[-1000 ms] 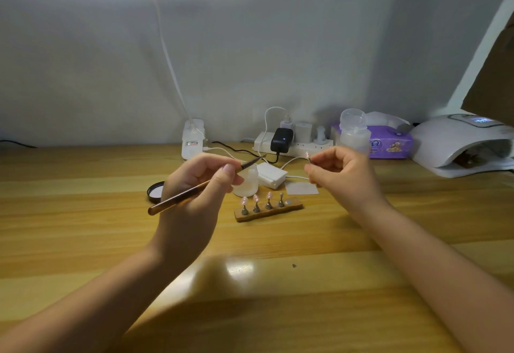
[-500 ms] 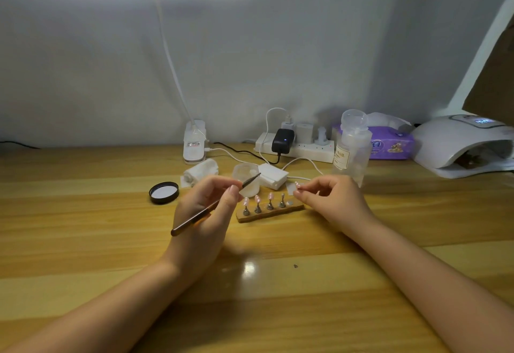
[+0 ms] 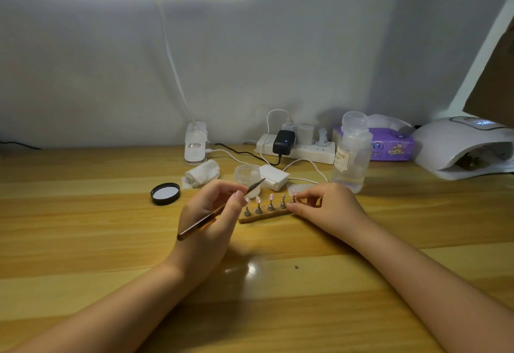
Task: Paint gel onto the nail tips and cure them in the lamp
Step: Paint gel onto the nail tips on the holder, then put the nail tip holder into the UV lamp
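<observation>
Left hand (image 3: 207, 213) held the gel brush (image 3: 219, 209) pinched between thumb and fingers, bristle end aimed toward 1 o'clock, handle trailing to 7. Right hand (image 3: 328, 208) pinched the fifth nail-tip peg (image 3: 294, 196) at the 3 o'clock end of the wooden holder (image 3: 264, 217). Holder's long axis ran roughly 8 to 2 on the worktop (image 3: 111, 255), just beside both hands, between them. Brush tip hung over the 9 o'clock pegs; left hand nearer those. Curing lamp (image 3: 459, 146) sat well apart at 2 o'clock, cut off by frame edge. Whether the peg was seated: hidden by fingers; gel coverage on the tips too small to judge
</observation>
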`<control>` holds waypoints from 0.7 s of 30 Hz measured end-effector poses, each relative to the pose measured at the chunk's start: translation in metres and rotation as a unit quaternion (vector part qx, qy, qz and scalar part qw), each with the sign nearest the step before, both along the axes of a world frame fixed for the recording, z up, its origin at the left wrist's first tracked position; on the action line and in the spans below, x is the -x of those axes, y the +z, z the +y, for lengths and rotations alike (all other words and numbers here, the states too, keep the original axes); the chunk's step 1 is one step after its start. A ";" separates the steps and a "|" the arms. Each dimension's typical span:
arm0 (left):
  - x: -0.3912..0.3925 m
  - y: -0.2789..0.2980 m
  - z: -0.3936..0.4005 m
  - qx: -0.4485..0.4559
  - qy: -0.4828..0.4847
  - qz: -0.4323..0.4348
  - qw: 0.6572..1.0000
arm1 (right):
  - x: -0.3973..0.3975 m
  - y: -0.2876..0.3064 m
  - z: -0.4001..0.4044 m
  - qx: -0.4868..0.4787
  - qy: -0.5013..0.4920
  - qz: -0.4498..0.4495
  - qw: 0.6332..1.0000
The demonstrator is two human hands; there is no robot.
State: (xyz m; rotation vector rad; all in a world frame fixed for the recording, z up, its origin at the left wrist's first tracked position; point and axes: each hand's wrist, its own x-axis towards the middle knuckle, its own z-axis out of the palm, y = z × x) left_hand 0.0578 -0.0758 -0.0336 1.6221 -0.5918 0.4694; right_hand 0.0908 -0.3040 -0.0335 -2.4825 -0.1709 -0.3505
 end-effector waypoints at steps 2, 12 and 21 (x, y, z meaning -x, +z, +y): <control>0.000 0.000 0.000 -0.004 0.002 -0.004 1.000 | 0.001 0.003 0.000 0.058 0.015 0.015 0.998; -0.002 0.009 0.003 -0.003 0.050 -0.075 0.996 | 0.010 0.028 -0.006 0.082 0.103 0.102 0.986; 0.006 0.035 0.001 -0.044 0.103 -0.187 0.976 | 0.037 0.082 -0.021 0.018 0.083 0.067 0.994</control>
